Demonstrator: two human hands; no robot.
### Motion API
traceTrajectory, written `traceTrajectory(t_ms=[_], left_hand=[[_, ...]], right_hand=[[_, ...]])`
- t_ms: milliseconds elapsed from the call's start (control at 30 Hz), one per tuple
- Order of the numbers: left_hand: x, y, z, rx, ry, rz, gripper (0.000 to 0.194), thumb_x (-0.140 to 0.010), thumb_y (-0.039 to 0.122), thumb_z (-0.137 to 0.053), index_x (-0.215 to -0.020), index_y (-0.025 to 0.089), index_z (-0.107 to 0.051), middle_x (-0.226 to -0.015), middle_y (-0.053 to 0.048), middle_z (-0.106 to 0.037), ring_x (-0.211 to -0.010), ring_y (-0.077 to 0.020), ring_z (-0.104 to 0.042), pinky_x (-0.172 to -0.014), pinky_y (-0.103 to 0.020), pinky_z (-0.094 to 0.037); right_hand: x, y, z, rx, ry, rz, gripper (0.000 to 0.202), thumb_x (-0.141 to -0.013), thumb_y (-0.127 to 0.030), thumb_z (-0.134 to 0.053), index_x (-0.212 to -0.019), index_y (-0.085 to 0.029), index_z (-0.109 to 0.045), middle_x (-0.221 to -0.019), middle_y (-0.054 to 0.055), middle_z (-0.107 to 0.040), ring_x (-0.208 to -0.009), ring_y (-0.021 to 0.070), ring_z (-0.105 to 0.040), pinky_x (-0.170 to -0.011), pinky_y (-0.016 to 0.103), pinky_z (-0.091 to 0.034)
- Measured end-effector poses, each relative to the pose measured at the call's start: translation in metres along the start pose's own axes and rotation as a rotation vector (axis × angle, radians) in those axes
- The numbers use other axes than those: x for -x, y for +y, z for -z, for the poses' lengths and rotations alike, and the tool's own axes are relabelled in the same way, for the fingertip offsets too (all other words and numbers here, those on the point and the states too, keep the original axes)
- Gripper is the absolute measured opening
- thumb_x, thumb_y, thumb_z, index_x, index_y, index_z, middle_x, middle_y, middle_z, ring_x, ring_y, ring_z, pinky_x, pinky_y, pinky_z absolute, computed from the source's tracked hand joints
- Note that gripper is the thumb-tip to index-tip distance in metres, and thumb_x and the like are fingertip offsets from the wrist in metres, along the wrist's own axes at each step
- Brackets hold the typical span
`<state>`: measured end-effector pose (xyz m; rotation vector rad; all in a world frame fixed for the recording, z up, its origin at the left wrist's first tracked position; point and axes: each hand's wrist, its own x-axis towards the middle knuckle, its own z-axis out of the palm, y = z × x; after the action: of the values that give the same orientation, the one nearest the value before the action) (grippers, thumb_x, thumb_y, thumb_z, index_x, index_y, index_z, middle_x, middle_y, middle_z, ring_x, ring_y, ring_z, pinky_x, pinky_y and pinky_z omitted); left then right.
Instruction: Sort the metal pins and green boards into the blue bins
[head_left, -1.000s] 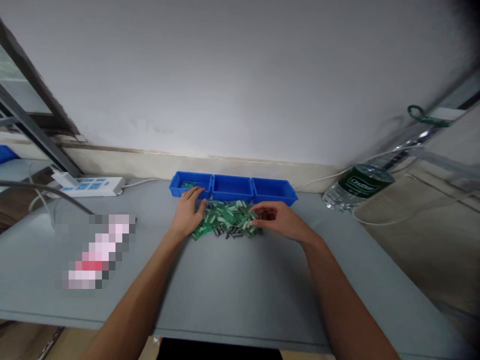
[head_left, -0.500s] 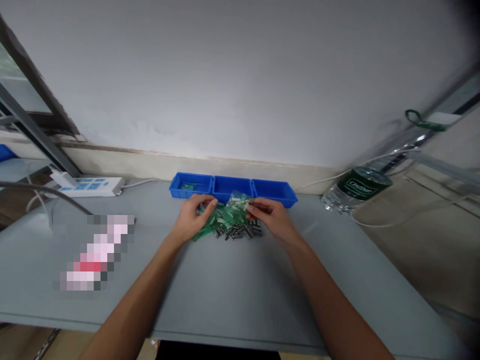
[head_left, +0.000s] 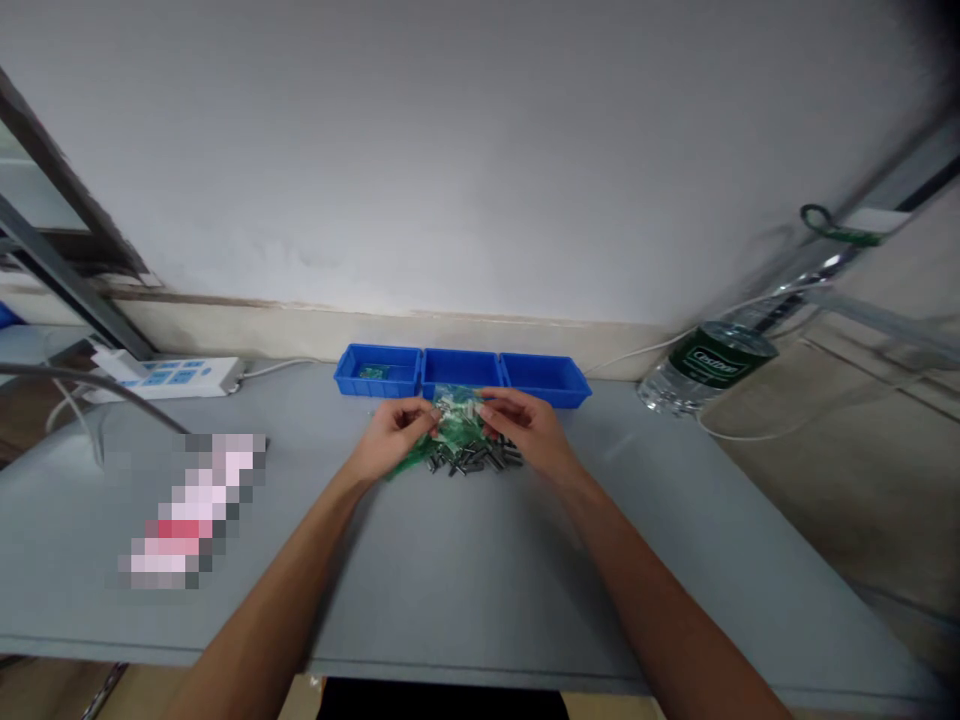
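Observation:
Between my two hands is a small clear plastic bag (head_left: 458,405) with pale bits inside. My left hand (head_left: 395,434) pinches its left side, and my right hand (head_left: 523,426) pinches the right side. Under the bag lies a heap of green pieces (head_left: 457,436), partly hidden by it and by my fingers. Several dark metal cylinders (head_left: 469,460) are piled on the table at the near side of the heap. Behind my hands stands a row of three joined blue trays (head_left: 461,370); the left compartment holds a few small green pieces (head_left: 373,372).
On the grey table (head_left: 450,580), a white power strip (head_left: 180,377) with cables sits at the back left. A blurred pink object (head_left: 199,505) lies on the left. A clear bottle with a green label (head_left: 705,368) lies tilted at the back right, near a cable.
The bag has moved left, along with my right hand, to a place between both hands. My left fingers, which were beside the heap, now close on the bag's left side.

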<state>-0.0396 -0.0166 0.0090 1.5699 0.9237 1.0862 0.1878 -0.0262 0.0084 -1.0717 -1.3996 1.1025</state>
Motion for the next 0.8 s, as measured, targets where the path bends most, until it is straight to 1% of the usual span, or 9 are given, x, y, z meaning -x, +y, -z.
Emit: traceTrajectory(t_ms=[133, 200, 233, 267, 333, 433, 500, 667, 800], left_hand=[[-0.010, -0.013, 0.010, 0.156, 0.344, 0.039, 0.041, -0.077, 0.056, -0.078, -0.071, 0.017, -0.069, -0.065, -0.001, -0.063, -0.053, -0.0095, -0.041, -0.050, -0.024, -0.030], [-0.015, -0.023, 0.019, 0.232, 0.458, 0.073, 0.045, -0.075, 0.060, -0.077, -0.079, 0.016, -0.071, -0.072, -0.002, -0.067, -0.050, -0.0078, -0.036, -0.047, -0.024, -0.025], [-0.016, -0.027, 0.023, 0.243, 0.474, 0.110, 0.048, -0.073, 0.062, -0.077, -0.088, 0.016, -0.074, -0.076, -0.003, -0.069, -0.048, -0.0072, -0.034, -0.046, -0.024, -0.024], [-0.017, -0.032, 0.027, 0.233, 0.475, 0.143, 0.054, -0.072, 0.063, -0.078, -0.099, 0.016, -0.075, -0.076, -0.003, -0.070, -0.048, -0.0073, -0.034, -0.046, -0.024, -0.024], [-0.018, -0.037, 0.032, 0.188, 0.484, 0.175, 0.060, -0.072, 0.063, -0.077, -0.107, 0.014, -0.076, -0.076, -0.004, -0.070, -0.049, -0.0083, -0.037, -0.047, -0.024, -0.026], [-0.016, -0.035, 0.031, 0.055, 0.465, 0.167, 0.052, -0.075, 0.060, -0.072, -0.097, 0.013, -0.078, -0.074, -0.005, -0.070, -0.053, -0.0109, -0.044, -0.051, -0.025, -0.033], [-0.014, -0.030, 0.026, -0.036, 0.432, 0.129, 0.047, -0.080, 0.058, -0.068, -0.091, 0.014, -0.078, -0.074, -0.005, -0.070, -0.056, -0.0125, -0.047, -0.054, -0.026, -0.036], [-0.008, -0.016, 0.014, -0.171, 0.365, 0.053, 0.043, -0.088, 0.053, -0.058, -0.092, 0.015, -0.077, -0.074, -0.004, -0.070, -0.057, -0.0137, -0.049, -0.056, -0.026, -0.038], [-0.003, -0.011, 0.008, -0.270, 0.313, 0.042, 0.039, -0.092, 0.049, -0.056, -0.093, 0.015, -0.077, -0.072, -0.003, -0.069, -0.053, -0.0130, -0.048, -0.052, -0.025, -0.035]], right_hand=[[-0.004, 0.003, 0.008, 0.071, 0.130, 0.005, 0.037, -0.081, -0.053, -0.076, -0.104, -0.024, -0.076, -0.088, 0.006, -0.079, -0.068, 0.0197, -0.070, -0.066, 0.035, -0.057], [-0.007, 0.008, 0.015, 0.088, 0.190, -0.002, 0.038, -0.081, -0.052, -0.074, -0.106, -0.023, -0.074, -0.090, 0.007, -0.079, -0.069, 0.0204, -0.071, -0.067, 0.037, -0.058], [-0.009, 0.011, 0.019, 0.110, 0.215, -0.001, 0.037, -0.082, -0.051, -0.073, -0.106, -0.023, -0.073, -0.091, 0.007, -0.079, -0.070, 0.0209, -0.071, -0.069, 0.037, -0.059], [-0.010, 0.013, 0.022, 0.155, 0.236, 0.007, 0.035, -0.082, -0.048, -0.071, -0.105, -0.023, -0.073, -0.091, 0.008, -0.079, -0.073, 0.0217, -0.072, -0.071, 0.038, -0.059], [-0.010, 0.019, 0.028, 0.312, 0.262, 0.041, 0.028, -0.083, -0.043, -0.068, -0.101, -0.022, -0.073, -0.088, 0.008, -0.078, -0.077, 0.0232, -0.072, -0.073, 0.038, -0.058], [-0.010, 0.026, 0.030, 0.556, 0.260, 0.083, 0.022, -0.084, -0.039, -0.065, -0.094, -0.022, -0.074, -0.082, 0.007, -0.077, -0.074, 0.0230, -0.070, -0.073, 0.037, -0.054], [-0.009, 0.028, 0.028, 0.622, 0.236, 0.087, 0.022, -0.084, -0.040, -0.066, -0.093, -0.022, -0.074, -0.079, 0.006, -0.076, -0.070, 0.0218, -0.068, -0.071, 0.036, -0.052], [-0.007, 0.030, 0.020, 0.629, 0.182, 0.099, 0.029, -0.082, -0.046, -0.073, -0.098, -0.022, -0.073, -0.073, 0.003, -0.071, -0.064, 0.0205, -0.063, -0.066, 0.034, -0.048], [-0.008, 0.033, 0.017, 0.514, 0.152, 0.045, 0.038, -0.076, -0.047, -0.079, -0.103, -0.022, -0.072, -0.073, 0.003, -0.071, -0.064, 0.0198, -0.061, -0.064, 0.033, -0.048]])
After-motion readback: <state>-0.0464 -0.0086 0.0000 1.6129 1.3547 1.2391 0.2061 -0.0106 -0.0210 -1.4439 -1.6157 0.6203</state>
